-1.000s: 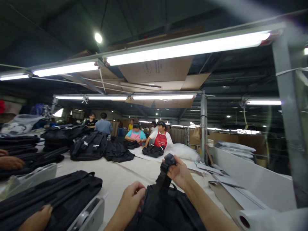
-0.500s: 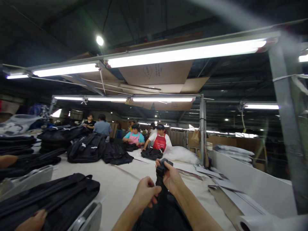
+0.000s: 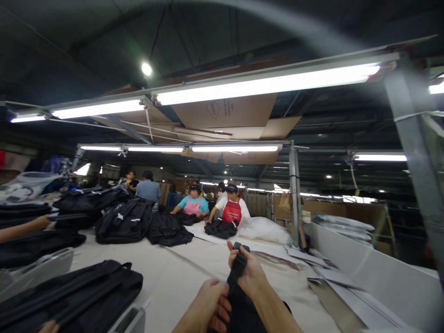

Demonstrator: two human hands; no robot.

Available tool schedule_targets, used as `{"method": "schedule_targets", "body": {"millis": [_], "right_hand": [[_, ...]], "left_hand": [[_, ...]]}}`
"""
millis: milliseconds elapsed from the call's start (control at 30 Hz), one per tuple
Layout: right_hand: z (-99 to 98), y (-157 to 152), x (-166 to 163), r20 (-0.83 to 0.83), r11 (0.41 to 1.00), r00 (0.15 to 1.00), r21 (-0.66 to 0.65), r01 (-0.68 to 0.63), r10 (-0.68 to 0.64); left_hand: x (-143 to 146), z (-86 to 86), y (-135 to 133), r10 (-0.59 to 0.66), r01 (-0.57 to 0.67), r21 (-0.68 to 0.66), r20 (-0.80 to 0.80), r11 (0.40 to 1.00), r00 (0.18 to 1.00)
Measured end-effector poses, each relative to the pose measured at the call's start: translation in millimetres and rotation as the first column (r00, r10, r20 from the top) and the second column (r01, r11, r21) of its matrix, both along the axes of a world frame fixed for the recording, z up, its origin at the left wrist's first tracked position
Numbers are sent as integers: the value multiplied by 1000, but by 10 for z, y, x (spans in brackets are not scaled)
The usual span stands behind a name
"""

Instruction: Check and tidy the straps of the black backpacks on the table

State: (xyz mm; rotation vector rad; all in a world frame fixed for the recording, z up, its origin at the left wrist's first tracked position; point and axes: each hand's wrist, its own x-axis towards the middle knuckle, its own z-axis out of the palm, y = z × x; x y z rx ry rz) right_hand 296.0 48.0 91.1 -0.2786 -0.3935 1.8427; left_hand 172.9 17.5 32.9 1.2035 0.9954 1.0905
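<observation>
My right hand (image 3: 252, 274) is wrapped around the upper end of a black strap (image 3: 237, 269), which looks folded or rolled over at the top. Lower down, my left hand (image 3: 212, 299) pinches the strap's left edge between thumb and forefinger, its other fingers curled loosely. Beneath both hands lies a black bag (image 3: 239, 311), cut off by the bottom of the view and partly covered by my forearms.
Another black bag (image 3: 76, 296) lies at left, near a co-worker's hand (image 3: 50, 326). Another person's arm (image 3: 26, 230) reaches toward stacked bags. Across the pale table (image 3: 166, 286), two people in aprons handle bags. Cardboard sheets (image 3: 350, 296) and a metal post (image 3: 416, 152) are at right.
Both my hands and the strap sit slightly lower in view, and my left hand has slid down along the strap. At left, a co-worker's arm has reached further in over the bags.
</observation>
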Motion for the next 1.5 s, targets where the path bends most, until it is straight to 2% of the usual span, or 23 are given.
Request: {"method": "schedule_targets", "body": {"millis": [100, 233, 367, 467, 600, 767, 900, 1067, 1200, 1267, 1333, 1367, 1433, 1500], "right_hand": [[22, -82, -91, 22, 998, 999, -53, -36, 37], [55, -142, -123, 50, 995, 997, -84, -49, 54], [38, -75, -87, 80, 995, 996, -83, 50, -44], [1, 45, -30, 94, 992, 993, -99, 82, -73], [-61, 209, 69, 105, 985, 983, -76, 156, -148], [-168, 294, 100, 131, 964, 957, -25, 264, -259], [-223, 318, 74, 152, 955, 944, 0, 297, -294], [-252, 317, 36, 137, 960, 950, 9, 281, -280], [-287, 192, 27, 124, 963, 956, 13, 268, -267], [-327, 73, 53, 120, 971, 965, 77, 225, -233], [-407, -74, 79, 189, 966, 974, 247, 78, -126], [-465, -151, 81, 275, 937, 959, 347, -33, -68], [-609, -292, 45, 483, 834, 875, 490, -253, -19], [-769, -387, -48, 584, 767, 810, 546, -338, -59]], "left_hand": [[25, -13, 11, 9, -3, 82, -78, 997, 997], [26, -26, 8, -75, 78, 122, -28, 989, 997], [-1, -25, -38, -211, 205, 103, 60, 973, 976], [-44, -47, -74, -253, 249, 55, 106, 967, 962], [-116, -119, -117, -293, 294, 0, 81, 956, 953], [-154, -172, -180, -213, 209, 87, 35, 974, 977], [-160, -210, -213, -151, 149, 118, 6, 982, 989], [-151, -309, -180, -96, 77, 146, 129, 986, 987], [-117, -339, -146, -54, 35, 95, 209, 995, 976], [-108, -342, -143, -44, 29, 66, 236, 997, 971], [-111, -348, -143, -41, 28, 51, 257, 998, 966], [-116, -355, -140, -44, 32, 50, 260, 998, 964], [-128, -377, -131, -45, 34, 51, 235, 998, 971], [-140, -406, -117, -21, 8, 73, 171, 997, 985]]}}
